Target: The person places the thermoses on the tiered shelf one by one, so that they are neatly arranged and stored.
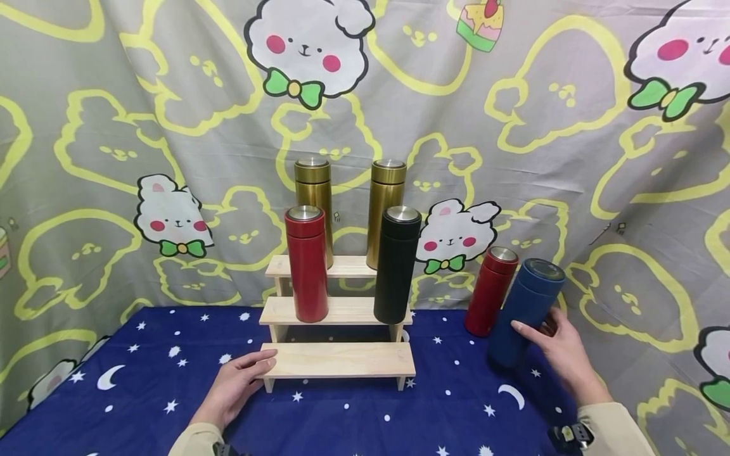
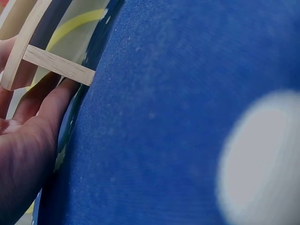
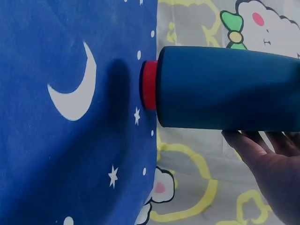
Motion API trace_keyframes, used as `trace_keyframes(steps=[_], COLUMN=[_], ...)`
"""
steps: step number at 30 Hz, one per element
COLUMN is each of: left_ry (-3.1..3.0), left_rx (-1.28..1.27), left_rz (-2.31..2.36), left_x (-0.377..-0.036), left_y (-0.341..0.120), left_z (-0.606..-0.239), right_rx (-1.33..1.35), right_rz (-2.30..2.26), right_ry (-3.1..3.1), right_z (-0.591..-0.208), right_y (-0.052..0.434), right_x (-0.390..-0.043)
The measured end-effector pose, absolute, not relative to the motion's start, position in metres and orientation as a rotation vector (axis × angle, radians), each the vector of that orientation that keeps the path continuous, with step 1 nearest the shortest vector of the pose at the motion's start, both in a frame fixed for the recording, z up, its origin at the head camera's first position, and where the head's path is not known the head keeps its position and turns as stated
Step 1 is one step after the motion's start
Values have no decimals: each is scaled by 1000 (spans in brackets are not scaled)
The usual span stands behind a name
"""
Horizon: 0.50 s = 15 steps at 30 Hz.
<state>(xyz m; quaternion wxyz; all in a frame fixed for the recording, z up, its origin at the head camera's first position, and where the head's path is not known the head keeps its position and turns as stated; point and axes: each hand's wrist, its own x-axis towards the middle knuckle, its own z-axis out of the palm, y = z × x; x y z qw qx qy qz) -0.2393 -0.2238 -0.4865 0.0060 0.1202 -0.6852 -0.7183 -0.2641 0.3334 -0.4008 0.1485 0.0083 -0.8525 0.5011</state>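
Observation:
My right hand [image 1: 561, 348] grips a blue thermos flask [image 1: 527, 304] on its right side, thumb across the front. The flask leans slightly, and the right wrist view shows its base off the cloth, with a shadow on the cloth beside it. Just behind it stands a red thermos flask [image 1: 493, 288], partly hidden. My left hand [image 1: 236, 386] holds the left end of the lowest step of a wooden stepped stand [image 1: 342, 360]; in the left wrist view, fingers [image 2: 56, 101] reach under the board by its leg.
On the middle step stand another red flask [image 1: 308, 272] and a black flask [image 1: 397, 272]. Two gold flasks, a left one [image 1: 312, 183] and a right one [image 1: 388, 190], stand on the top step. A blue star-print cloth [image 1: 342, 424] covers the table; a patterned curtain [image 1: 547, 209] hangs behind.

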Motion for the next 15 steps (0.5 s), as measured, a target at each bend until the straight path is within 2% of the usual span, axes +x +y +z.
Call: trace_keyframes(steps=[15], left_ry=[-2171], left_rx=[373], left_rz=[-2226], left_x=[-240], left_y=[-224], left_z=[-487], right_rx=[237], right_rz=[1464], right_ry=[-2456], right_z=[-397], right_y=[313], right_x=[-257])
